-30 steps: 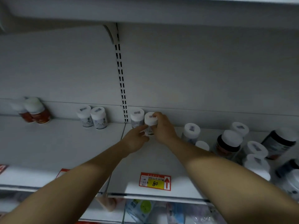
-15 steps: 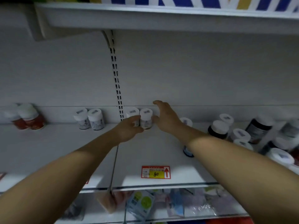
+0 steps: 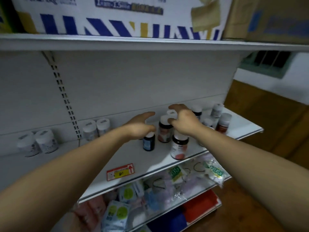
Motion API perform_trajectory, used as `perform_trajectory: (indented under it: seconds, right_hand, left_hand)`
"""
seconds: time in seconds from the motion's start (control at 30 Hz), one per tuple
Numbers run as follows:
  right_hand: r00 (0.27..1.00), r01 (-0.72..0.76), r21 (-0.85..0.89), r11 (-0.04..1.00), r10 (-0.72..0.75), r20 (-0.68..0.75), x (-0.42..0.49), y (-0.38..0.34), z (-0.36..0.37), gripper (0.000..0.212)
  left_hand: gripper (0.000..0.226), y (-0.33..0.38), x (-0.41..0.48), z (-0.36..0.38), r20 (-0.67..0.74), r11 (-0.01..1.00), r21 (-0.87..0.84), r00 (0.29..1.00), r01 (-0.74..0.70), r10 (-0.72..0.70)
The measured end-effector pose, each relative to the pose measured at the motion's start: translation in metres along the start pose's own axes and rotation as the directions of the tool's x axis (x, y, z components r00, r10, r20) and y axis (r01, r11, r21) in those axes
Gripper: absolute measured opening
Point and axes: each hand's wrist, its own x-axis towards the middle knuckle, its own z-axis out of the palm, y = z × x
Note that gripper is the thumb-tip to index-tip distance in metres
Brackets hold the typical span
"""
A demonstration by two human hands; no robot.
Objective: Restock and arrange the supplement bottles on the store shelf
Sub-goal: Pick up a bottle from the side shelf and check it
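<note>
Firstly, front edge: a red and yellow price tag (image 3: 120, 171) hangs on the front edge of the shelf (image 3: 157, 159), to the left of the bottles.
Nearest bottle: a dark bottle with pink label (image 3: 178, 147) stands upright close to the front edge, under the right wrist.
Blue bottle: a small blue bottle (image 3: 148, 142) stands upright just beside it on the left, a little deeper on the shelf.
Left grip: the left grip (image 3: 139, 127) hovers over the blue bottle with the fingers stretched toward the back wall and the thumb apart; it holds nothing.
Brown bottle: a brown bottle (image 3: 164, 132) stands upright between the two hands.
Right grip: the right grip (image 3: 184, 120) arches over a white-capped bottle (image 3: 172, 112) just behind the brown one. Fingers go over the top and the thumb is in front, so it seems to clasp the cap, though the picture is blurred.
Deciding relation: this bottle is directly below the right grip, long axis vertical; the left grip is beside it, not on it.
Right end: crowded bottles (image 3: 223, 122) leave little room there.
Back edge, left part: one white pair (image 3: 102, 127) and another white pair (image 3: 46, 141) stand with bare shelf between them.
Room above: the upper shelf (image 3: 150, 42) is well above, so lifting straight up looks safe.
</note>
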Motion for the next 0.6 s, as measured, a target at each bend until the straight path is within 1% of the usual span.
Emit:
perform_trajectory:
  seconds: [0.07, 0.17, 0.3, 0.43, 0.6]
  right_hand:
    - [0.999, -0.043, -0.036, 0.998, 0.043, -0.013, -0.013, 0.03, -0.023, 0.055]
    - [0.995, -0.099, -0.066, 0.993, 0.099, -0.009, -0.034, 0.081, -0.056, 0.059]
    - [0.99, -0.141, -0.104, 0.984, 0.141, -0.009, -0.06, 0.155, -0.099, 0.061]
    - [0.987, -0.155, -0.106, 0.982, 0.158, 0.02, -0.077, 0.217, -0.137, 0.063]
    - [0.982, -0.176, -0.104, 0.979, 0.182, 0.053, -0.071, 0.271, -0.16, 0.066]
  left_hand:
    - [0.06, 0.033, 0.01, 0.02, 0.003, 0.997, 0.047, 0.998, -0.069, 0.069]
    - [0.063, 0.08, 0.032, 0.058, 0.026, 0.99, 0.054, 0.991, -0.131, 0.129]
    - [0.066, 0.142, 0.066, 0.114, 0.044, 0.967, 0.15, 0.978, -0.206, 0.202]
    - [0.069, 0.183, 0.1, 0.162, 0.099, 0.955, 0.207, 0.976, -0.212, 0.195]
    - [0.07, 0.204, 0.137, 0.194, 0.132, 0.948, 0.273, 0.982, -0.166, 0.134]
